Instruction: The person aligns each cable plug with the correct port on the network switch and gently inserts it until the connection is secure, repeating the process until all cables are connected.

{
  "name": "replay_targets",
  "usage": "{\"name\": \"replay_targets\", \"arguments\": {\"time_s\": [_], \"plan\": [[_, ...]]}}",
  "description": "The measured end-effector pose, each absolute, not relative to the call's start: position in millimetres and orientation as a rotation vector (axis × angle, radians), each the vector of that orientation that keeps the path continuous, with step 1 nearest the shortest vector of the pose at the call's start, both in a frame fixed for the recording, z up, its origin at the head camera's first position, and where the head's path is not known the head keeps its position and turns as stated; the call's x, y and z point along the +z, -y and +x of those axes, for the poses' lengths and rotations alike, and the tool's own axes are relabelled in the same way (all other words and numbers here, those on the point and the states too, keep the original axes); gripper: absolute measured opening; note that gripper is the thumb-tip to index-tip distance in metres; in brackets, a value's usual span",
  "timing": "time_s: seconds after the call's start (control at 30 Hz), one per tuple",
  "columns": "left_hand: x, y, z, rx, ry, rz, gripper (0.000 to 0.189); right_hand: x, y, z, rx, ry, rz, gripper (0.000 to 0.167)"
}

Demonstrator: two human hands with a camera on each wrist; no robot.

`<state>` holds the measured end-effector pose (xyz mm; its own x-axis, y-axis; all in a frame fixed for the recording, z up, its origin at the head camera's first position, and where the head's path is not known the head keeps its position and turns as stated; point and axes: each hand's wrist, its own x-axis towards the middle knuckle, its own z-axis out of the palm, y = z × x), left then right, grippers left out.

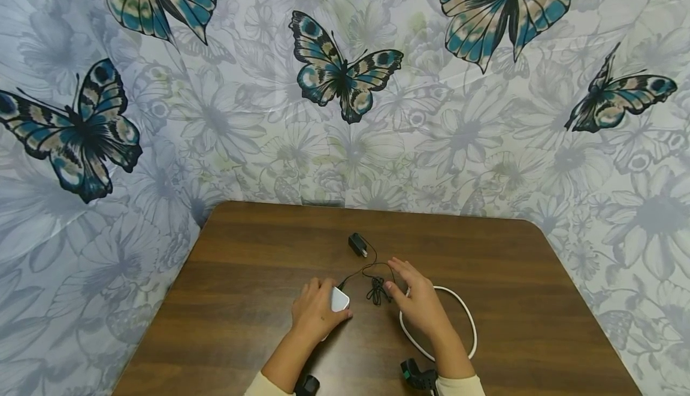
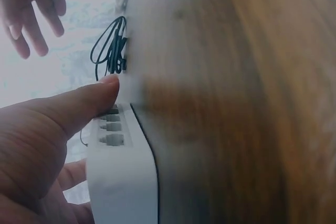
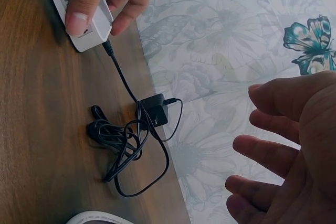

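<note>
My left hand (image 1: 315, 312) grips a small white network switch (image 1: 340, 300) on the table, its thumb along the side with the row of ports. In the left wrist view the thumb lies over part of the ports of the switch (image 2: 123, 182). A thin black power cord (image 3: 122, 77) is plugged into the end of the switch and runs to a black power adapter (image 1: 357, 244). Part of this cord lies in a tied bundle (image 1: 375, 291). My right hand (image 1: 420, 300) hovers beside the bundle with fingers spread, holding nothing.
A white cable (image 1: 473, 330) lies in a loop on the brown wooden table (image 1: 259, 246), partly under my right hand and forearm. Black wrist cameras (image 1: 417, 377) sit at both wrists. Behind the table's far edge hangs a butterfly-patterned cloth (image 1: 463, 162).
</note>
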<state>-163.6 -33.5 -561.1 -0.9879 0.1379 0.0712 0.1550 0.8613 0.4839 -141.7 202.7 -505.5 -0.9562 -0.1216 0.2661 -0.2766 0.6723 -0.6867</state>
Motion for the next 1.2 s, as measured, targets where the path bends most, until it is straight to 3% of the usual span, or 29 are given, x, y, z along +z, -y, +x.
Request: {"name": "replay_targets", "arguments": {"time_s": [0.33, 1.2], "plan": [[-562, 34, -163, -0.779, 3.004, -0.256, 0.077, -506, -203, -141, 1.16, 2.697, 0.373, 0.049], [-551, 56, -163, -0.826, 3.031, -0.186, 0.064, -512, -210, -139, 1.072, 2.728, 0.323, 0.049]]}}
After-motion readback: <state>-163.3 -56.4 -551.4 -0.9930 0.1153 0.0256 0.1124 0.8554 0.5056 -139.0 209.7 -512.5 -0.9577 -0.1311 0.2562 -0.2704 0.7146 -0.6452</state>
